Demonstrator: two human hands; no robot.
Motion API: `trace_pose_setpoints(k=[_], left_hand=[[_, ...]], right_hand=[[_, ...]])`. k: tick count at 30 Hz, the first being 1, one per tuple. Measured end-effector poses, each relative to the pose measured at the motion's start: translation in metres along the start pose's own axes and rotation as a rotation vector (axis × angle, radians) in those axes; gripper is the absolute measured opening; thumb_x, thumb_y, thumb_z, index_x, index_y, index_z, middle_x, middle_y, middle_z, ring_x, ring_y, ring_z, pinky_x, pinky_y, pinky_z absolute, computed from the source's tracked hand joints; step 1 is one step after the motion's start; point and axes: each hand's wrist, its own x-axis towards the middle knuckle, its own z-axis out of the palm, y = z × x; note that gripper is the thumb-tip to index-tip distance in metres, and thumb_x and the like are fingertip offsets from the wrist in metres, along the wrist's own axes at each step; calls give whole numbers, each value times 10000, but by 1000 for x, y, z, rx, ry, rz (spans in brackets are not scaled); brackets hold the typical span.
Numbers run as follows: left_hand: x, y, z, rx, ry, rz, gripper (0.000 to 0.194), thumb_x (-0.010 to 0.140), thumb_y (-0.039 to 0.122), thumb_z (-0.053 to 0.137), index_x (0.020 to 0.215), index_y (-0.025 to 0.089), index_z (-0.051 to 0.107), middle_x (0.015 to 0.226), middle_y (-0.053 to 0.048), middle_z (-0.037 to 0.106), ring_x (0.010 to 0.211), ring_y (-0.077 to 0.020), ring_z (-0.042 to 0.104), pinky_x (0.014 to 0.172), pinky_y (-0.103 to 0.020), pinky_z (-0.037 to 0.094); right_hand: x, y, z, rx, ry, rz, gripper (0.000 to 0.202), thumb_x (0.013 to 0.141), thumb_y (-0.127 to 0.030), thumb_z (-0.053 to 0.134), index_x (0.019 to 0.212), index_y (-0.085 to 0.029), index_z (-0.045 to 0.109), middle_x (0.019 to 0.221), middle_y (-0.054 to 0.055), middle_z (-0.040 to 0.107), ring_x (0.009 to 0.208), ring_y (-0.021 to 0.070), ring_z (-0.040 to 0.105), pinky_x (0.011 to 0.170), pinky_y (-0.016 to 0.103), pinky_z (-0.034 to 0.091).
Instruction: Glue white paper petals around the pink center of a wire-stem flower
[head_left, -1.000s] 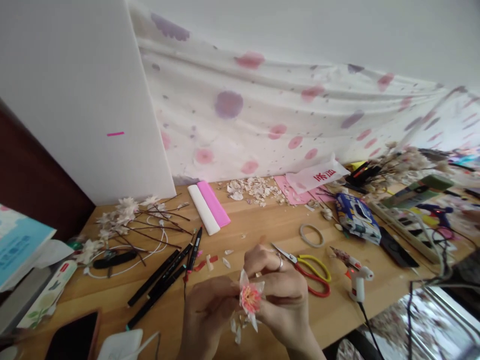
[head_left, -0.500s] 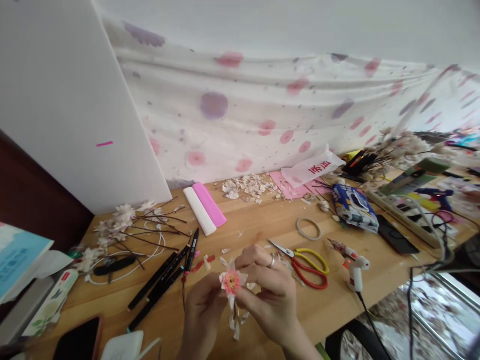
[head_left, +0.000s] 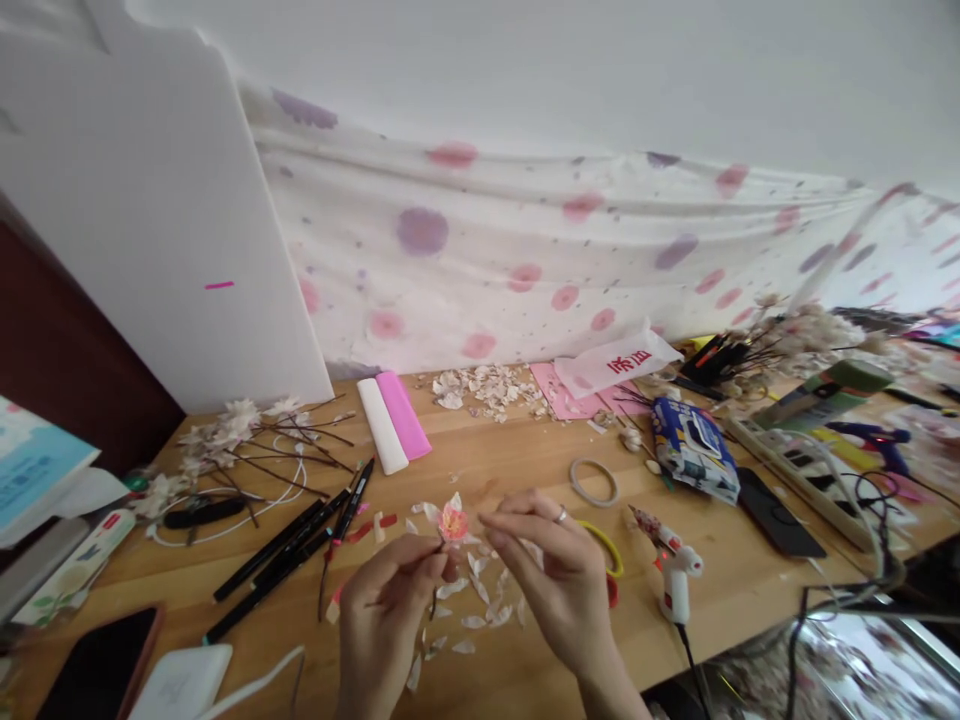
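My left hand (head_left: 390, 600) pinches a small pink-and-white artificial flower (head_left: 452, 522) by its thin dark stem, just below the bloom. The flower is held over the table, its face turned up. To its right is my right hand (head_left: 551, 575), a ring on one finger, thumb and fingertips pressed together close to the petals. Whether anything is between those fingertips I cannot make out. Loose white petals (head_left: 480, 600) lie scattered on the wood beneath both hands. Behind my right hand, scissors (head_left: 606, 548) with yellow and red handles are partly hidden.
A white glue gun (head_left: 675, 580) stands at the right with its cord over the table edge. Black markers (head_left: 277, 550) and flowered twigs (head_left: 247, 440) lie left. Crepe paper rolls (head_left: 401, 415), a petal heap (head_left: 487, 388), a tape ring (head_left: 595, 482) and a phone (head_left: 97, 665) are around.
My hands have drawn apart; my right hand has come off the flower, which my left hand still holds. More loose petals now show beneath. The view has shifted slightly.
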Motion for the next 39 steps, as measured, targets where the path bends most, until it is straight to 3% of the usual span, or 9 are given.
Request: trace_pose_setpoints(k=[5,10,16,20,26,39], left_hand=[[4,4,-5,149,-52,191,39,778,258,842,750,247,818,714,-2,806,642,-154,759,621,-176,621],[8,11,-11,278,-128,446,232,784,78,774,864,287,834,777,26,822,672,-144,764,647,-167,615],[11,19,-10,385,-163,547,297,805,34,737,929,294,806,808,67,817,689,-100,758,679,-123,601],[10,14,-11,430,-153,558,276,819,40,735,935,284,794,824,58,821,706,-115,769,685,-144,613],[9,11,-10,429,-141,438,249,814,83,771,915,308,808,836,50,829,733,-138,778,709,-176,622],[6,5,-14,466,-84,393,232,824,125,776,930,329,812,870,52,834,722,-140,769,724,-192,620]], right_hand=[[-8,-11,-12,-27,146,-57,113,876,-135,769,831,-219,707,749,-26,625,707,124,603,648,241,503],[-8,-22,-5,-161,87,-137,191,896,-215,773,1070,-215,692,897,17,605,823,160,607,722,294,512],[-5,-20,0,-232,76,-161,186,892,-60,709,963,-231,703,906,5,569,827,146,598,715,291,508],[-5,-17,0,-270,52,-167,176,882,-64,725,968,-216,700,918,6,573,829,136,602,702,275,503],[0,-11,1,-345,47,-185,214,877,-33,692,1003,-206,700,922,22,591,824,142,617,705,287,517],[0,-7,5,-483,113,-246,240,870,-51,702,1025,-235,707,884,27,612,772,147,624,666,320,543]])
